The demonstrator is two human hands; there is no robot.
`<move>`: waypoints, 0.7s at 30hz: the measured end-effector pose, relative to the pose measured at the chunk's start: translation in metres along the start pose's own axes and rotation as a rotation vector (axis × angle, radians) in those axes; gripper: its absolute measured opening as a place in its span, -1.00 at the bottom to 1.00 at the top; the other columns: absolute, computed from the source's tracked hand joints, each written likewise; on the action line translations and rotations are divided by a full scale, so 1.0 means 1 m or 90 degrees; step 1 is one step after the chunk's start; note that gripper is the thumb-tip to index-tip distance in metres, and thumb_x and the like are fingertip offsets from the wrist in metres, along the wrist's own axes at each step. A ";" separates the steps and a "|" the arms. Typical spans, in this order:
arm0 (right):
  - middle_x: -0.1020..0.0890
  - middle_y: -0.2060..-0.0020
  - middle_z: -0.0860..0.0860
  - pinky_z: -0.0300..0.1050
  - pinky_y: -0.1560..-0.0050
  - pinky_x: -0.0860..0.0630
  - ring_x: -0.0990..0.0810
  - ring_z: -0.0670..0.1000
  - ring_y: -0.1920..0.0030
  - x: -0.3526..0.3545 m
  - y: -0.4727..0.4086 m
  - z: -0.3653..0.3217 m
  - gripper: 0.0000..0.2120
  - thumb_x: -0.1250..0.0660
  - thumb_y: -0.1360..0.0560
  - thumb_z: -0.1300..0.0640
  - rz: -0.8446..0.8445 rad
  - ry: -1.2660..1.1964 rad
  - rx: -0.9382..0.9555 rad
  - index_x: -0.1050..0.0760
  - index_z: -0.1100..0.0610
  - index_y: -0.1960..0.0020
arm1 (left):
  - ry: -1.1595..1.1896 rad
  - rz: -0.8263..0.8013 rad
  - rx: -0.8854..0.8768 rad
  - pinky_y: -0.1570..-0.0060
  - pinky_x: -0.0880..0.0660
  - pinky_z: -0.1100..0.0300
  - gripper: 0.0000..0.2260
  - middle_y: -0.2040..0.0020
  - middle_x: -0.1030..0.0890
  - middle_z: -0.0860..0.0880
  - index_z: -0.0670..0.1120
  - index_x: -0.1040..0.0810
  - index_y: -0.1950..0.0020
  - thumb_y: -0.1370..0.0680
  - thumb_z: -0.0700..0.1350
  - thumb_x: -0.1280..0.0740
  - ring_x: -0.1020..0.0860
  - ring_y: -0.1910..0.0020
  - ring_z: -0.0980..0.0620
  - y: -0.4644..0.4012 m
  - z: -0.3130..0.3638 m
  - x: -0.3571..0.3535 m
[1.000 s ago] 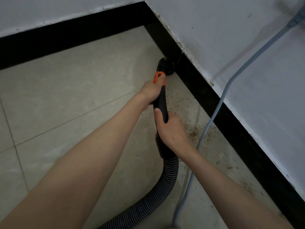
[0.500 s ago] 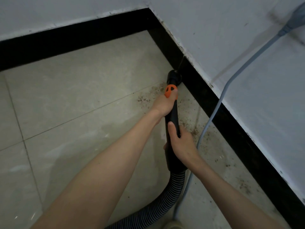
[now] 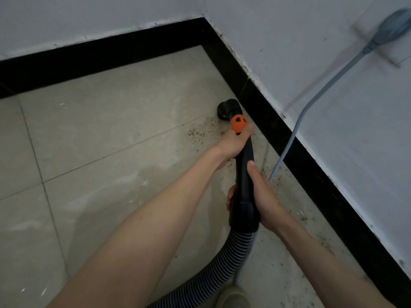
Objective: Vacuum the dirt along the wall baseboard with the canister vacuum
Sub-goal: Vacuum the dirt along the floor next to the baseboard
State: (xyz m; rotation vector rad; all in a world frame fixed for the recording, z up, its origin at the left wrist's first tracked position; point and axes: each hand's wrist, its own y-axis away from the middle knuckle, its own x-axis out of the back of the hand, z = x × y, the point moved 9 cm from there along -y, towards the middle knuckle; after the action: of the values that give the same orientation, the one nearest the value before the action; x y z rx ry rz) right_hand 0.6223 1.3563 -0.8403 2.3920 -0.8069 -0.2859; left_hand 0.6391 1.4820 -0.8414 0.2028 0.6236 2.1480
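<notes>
The wand (image 3: 244, 165) is gripped by the left hand (image 3: 235, 143) near its orange slider (image 3: 238, 124) and by the right hand (image 3: 262, 196) lower down (fingers wrapped round). The nozzle (image 3: 226, 110) is set on the floor (image 3: 111, 141) beside the baseboard (image 3: 278, 134), dirt (image 3: 198, 132) just beside it.

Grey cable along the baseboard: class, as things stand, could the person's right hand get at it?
Probably yes. The grey cable runs just right of the right hand with bare floor between, nothing blocking. But that hand grips the vacuum handle, so it must let go first.
</notes>
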 end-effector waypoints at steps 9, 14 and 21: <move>-0.59 0.37 0.27 -0.03 0.38 -0.55 -0.57 0.18 0.43 -0.035 0.028 0.005 -0.36 -0.11 -0.47 -0.28 -0.055 -0.046 -0.031 -0.41 0.28 -0.18 | 0.042 0.006 0.043 0.17 -0.45 0.20 -0.69 0.19 -0.48 -0.04 -0.15 -0.47 -0.01 -0.61 0.10 -0.19 -0.49 0.22 0.05 0.029 -0.011 0.018; -0.59 0.38 0.23 -0.04 0.34 -0.58 -0.58 0.16 0.40 -0.063 0.040 -0.005 -0.47 -0.01 -0.63 -0.19 -0.076 -0.041 -0.094 -0.35 0.23 -0.32 | 0.061 0.006 0.083 0.24 -0.45 0.22 -0.66 0.17 -0.49 -0.05 -0.18 -0.45 -0.11 -0.61 0.10 -0.19 -0.49 0.23 0.04 0.043 -0.008 0.042; -0.60 0.37 0.22 -0.01 0.29 -0.57 -0.60 0.18 0.39 -0.110 0.045 -0.027 -0.52 -0.02 -0.63 -0.20 -0.052 0.045 -0.144 -0.45 0.18 -0.14 | 0.154 0.048 0.117 0.28 -0.45 0.21 -0.76 0.21 -0.50 -0.02 -0.05 -0.43 0.16 -0.60 0.07 -0.22 -0.50 0.24 0.05 0.064 0.000 0.098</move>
State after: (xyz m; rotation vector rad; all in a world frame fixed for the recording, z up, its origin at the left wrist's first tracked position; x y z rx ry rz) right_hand 0.5235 1.4078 -0.7903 2.2120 -0.6110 -0.3070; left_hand 0.5341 1.5270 -0.8171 0.0659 0.9687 2.2049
